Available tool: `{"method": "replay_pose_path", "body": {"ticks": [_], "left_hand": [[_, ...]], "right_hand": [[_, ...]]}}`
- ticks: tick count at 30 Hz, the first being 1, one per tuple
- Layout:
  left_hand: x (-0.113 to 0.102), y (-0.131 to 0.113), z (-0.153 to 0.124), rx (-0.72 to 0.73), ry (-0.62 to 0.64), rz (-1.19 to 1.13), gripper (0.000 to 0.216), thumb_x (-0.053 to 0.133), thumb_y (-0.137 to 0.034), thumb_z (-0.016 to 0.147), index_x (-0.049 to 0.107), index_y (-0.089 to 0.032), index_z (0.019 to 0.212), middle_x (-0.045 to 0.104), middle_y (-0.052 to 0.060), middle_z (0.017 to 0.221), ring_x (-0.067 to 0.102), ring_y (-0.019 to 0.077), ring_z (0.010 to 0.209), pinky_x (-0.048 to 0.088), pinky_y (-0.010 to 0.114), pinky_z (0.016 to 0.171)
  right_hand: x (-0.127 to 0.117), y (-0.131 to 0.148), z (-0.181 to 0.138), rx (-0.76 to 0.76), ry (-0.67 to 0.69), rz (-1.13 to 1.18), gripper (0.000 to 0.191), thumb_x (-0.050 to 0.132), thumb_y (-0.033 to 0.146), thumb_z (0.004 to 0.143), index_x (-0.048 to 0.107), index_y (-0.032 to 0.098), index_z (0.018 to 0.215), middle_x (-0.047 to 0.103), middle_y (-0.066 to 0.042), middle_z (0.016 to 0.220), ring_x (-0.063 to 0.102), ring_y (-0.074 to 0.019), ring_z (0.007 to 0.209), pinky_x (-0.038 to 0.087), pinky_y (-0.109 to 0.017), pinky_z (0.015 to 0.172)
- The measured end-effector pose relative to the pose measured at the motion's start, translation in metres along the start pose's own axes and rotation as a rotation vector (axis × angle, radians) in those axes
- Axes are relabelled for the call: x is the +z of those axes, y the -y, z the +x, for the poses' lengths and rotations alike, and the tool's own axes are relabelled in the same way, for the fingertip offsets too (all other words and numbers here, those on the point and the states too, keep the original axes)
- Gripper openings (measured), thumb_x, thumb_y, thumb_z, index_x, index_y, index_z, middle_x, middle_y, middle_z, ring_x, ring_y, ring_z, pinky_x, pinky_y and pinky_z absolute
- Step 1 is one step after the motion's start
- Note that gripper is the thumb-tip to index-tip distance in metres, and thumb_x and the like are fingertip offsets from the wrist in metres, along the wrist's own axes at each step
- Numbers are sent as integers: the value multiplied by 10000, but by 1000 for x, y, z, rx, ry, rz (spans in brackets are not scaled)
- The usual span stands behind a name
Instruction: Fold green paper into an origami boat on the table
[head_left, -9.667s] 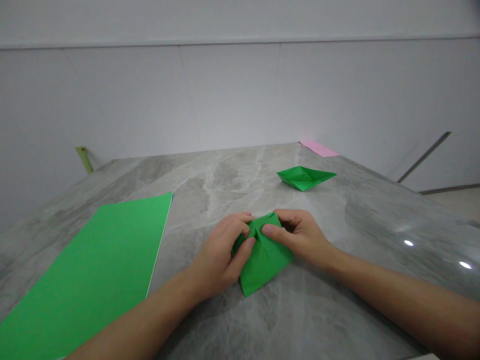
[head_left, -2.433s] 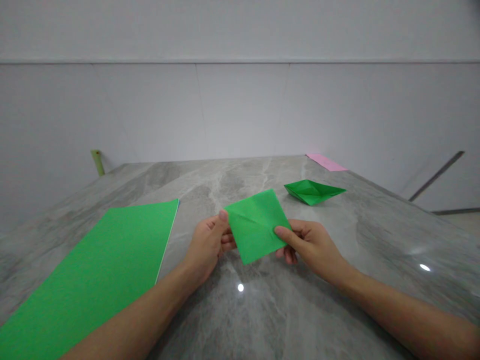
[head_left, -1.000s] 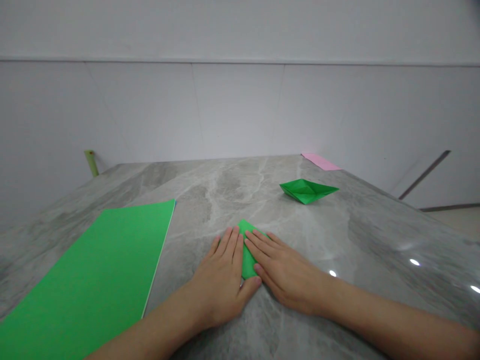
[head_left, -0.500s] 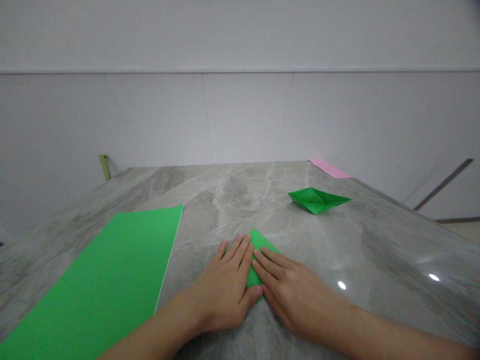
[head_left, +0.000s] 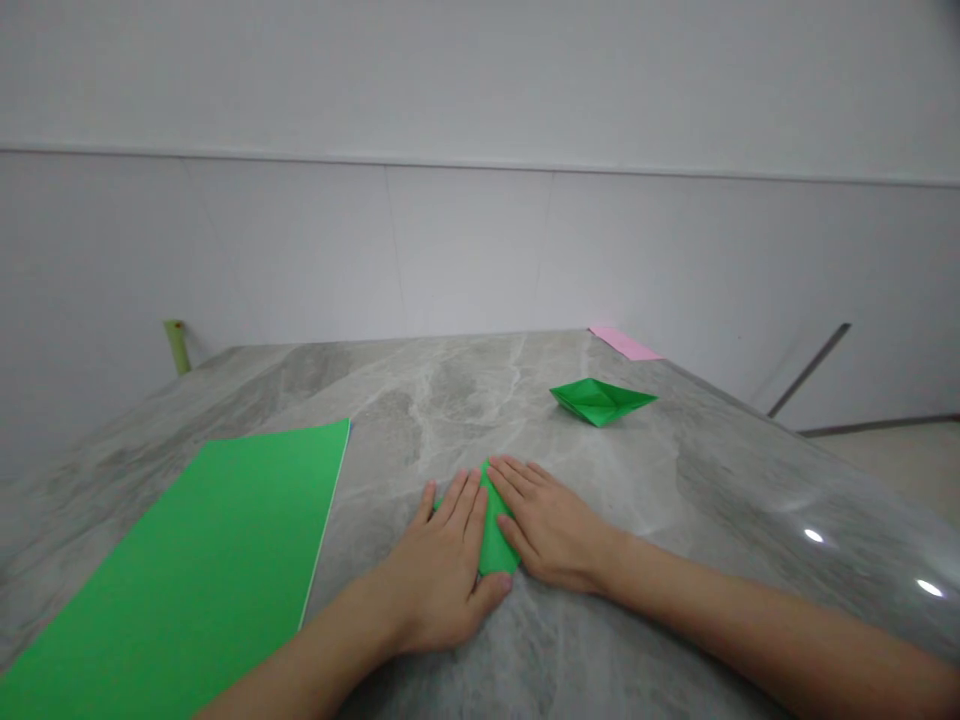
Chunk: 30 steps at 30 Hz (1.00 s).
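A small folded piece of green paper (head_left: 495, 540) lies flat on the grey marbled table, mostly covered by my hands. My left hand (head_left: 442, 570) rests flat over its left part, fingers stretched out and thumb near the paper's lower edge. Across its right side lies my right hand (head_left: 551, 525), palm down with fingers extended, fingertips at the upper corner. Both hands press on the paper without gripping it. Beyond them sits a green folded paper boat (head_left: 602, 401).
A stack of large green paper sheets (head_left: 202, 560) lies to the left, partly under my left forearm. Pink paper (head_left: 626, 343) rests at the table's far right edge, by the white wall. A yellow-green strip (head_left: 178, 346) stands beyond the far left corner.
My right hand has slid up along the folded paper's right side, to its upper corner. My left hand stays in place on the paper. The view has turned slightly right.
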<state>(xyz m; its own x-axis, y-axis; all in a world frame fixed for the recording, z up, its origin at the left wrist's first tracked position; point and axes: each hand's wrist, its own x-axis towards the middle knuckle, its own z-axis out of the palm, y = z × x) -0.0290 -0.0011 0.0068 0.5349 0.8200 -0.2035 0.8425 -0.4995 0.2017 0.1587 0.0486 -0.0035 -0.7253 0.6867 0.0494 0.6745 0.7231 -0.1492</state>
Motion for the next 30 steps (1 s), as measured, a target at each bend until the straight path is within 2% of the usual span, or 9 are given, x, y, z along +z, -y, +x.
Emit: {"method": "replay_pose_path", "body": {"ticks": [3, 6, 10, 13, 16, 21, 30], "left_hand": [[4, 1, 0, -5, -33, -10, 767, 194, -604, 978, 147, -98, 1553, 3, 153, 1611, -48, 326, 1488, 42, 611, 1181], [9, 1, 1, -39, -82, -9, 674, 168, -521, 1005, 184, -127, 1552, 46, 143, 1620, -9, 324, 1493, 59, 636, 1170], [8, 1, 2, -47, -114, 13, 654, 252, -459, 988, 207, -124, 1548, 104, 163, 1618, 72, 332, 1497, 87, 662, 1154], [4, 0, 7, 3, -139, 53, 686, 338, -416, 944, 229, -86, 1536, 146, 180, 1609, 127, 333, 1494, 31, 673, 1148], [4, 2, 17, 40, -138, 67, 699, 316, -357, 936, 181, -18, 1532, 105, 191, 1610, 78, 312, 1502, 47, 631, 1168], [12, 7, 28, 17, -140, 64, 728, 247, -479, 975, 172, -20, 1535, 67, 195, 1616, 49, 322, 1502, 73, 599, 1177], [10, 11, 33, -26, -127, 55, 660, 199, -454, 1001, 178, -81, 1545, 78, 148, 1629, 52, 307, 1505, 66, 608, 1168]], "right_hand": [[2, -2, 8, 35, -10, -32, 575, 287, 317, 998, 384, 13, 1477, 354, -203, 1540, 313, -335, 1432, 290, -513, 1161], [1, -3, 8, 22, -8, -44, 574, 267, 325, 1010, 369, 18, 1484, 345, -196, 1545, 303, -343, 1434, 293, -529, 1155], [-1, -7, -4, 37, -15, -20, 559, 293, 317, 1007, 353, 61, 1501, 334, -170, 1557, 299, -326, 1440, 309, -538, 1146], [1, -12, -9, 22, -4, -8, 557, 315, 320, 1004, 337, 91, 1512, 324, -155, 1567, 278, -323, 1450, 300, -553, 1142], [3, -16, -9, -13, 1, -20, 568, 322, 322, 1002, 310, 95, 1522, 310, -150, 1574, 264, -338, 1452, 293, -573, 1136], [4, -21, -8, -45, 4, -42, 575, 318, 309, 994, 322, 58, 1510, 295, -165, 1575, 277, -356, 1443, 291, -580, 1136], [0, -24, -33, -140, 26, -38, 556, 336, 354, 1017, 364, 70, 1494, 352, -186, 1548, 288, -330, 1444, 296, -531, 1150]]}}
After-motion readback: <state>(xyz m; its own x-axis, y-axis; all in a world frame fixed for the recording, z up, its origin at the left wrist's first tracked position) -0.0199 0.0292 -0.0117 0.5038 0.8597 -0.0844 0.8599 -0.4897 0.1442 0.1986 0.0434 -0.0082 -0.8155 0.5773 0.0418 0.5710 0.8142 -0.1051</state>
